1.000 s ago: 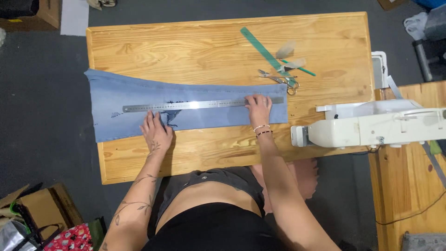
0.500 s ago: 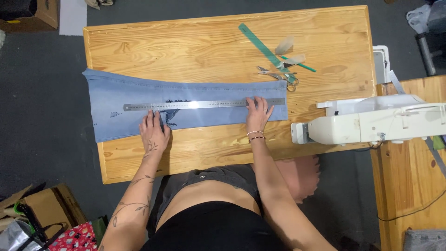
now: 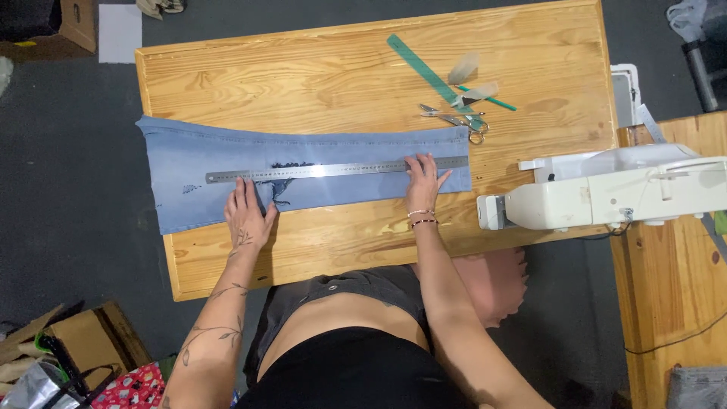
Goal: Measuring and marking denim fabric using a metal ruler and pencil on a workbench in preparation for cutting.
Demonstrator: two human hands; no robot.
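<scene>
A long piece of light blue denim [image 3: 197,155] lies flat across a wooden table [image 3: 341,68], its left end hanging past the table's edge. A long steel ruler [image 3: 333,170] rests along the denim. My left hand [image 3: 248,216] lies flat on the cloth just below the ruler, beside a frayed dark rip. My right hand [image 3: 422,182] presses flat, fingers spread, on the denim near the ruler's right end. Neither hand grips anything.
Scissors [image 3: 458,121], a green ruler [image 3: 424,70] and small scraps lie at the table's far right. A white sewing machine [image 3: 606,193] stands on the neighbouring wooden table at right. Cardboard boxes and bags sit on the dark floor at lower left.
The hands have barely shifted on the denim; the view has moved slightly. Ruler and cloth lie as before.
</scene>
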